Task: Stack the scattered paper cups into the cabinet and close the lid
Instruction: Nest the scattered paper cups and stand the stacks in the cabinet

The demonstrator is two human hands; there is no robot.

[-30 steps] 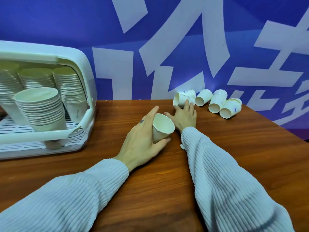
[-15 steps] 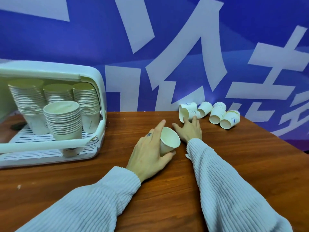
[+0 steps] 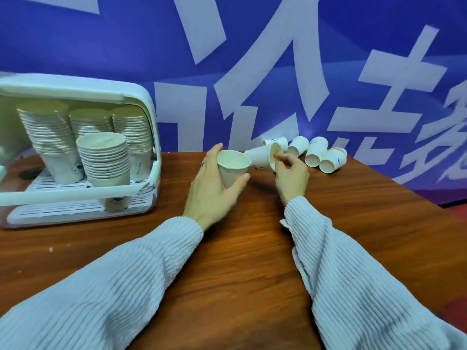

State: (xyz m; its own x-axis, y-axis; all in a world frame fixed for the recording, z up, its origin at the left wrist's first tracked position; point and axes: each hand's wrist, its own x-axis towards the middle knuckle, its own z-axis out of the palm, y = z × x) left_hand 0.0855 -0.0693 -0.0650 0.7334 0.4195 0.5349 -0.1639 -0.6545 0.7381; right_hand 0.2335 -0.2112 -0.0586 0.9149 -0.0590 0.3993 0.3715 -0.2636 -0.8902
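**Two cups in hand at mid-frame, cabinet open at left**

On my feed the left hand [image 3: 211,190] was wrapped around a paper cup [image 3: 232,168], mouth up and tipped a little toward the camera, just above the wooden table [image 3: 252,261] at the centre of the frame. Right beside it the right hand [image 3: 290,178] pinched the rim of a second cup [image 3: 264,157], which lay on its side with its base pointing toward the first cup; I could not tell whether the two cups touched.

Four loose cups [image 3: 316,154] lay on their sides in a cluster at the table's far edge, right of centre, against the blue and white backdrop [image 3: 252,59].

At the left of the frame the white cabinet [image 3: 149,117] stood with its lid [image 3: 63,87] raised. Inside I saw four stacks of cups [image 3: 106,157], three at the back and one in front, on a slatted tray.

Both sleeves [image 3: 353,274] were pale ribbed knit.
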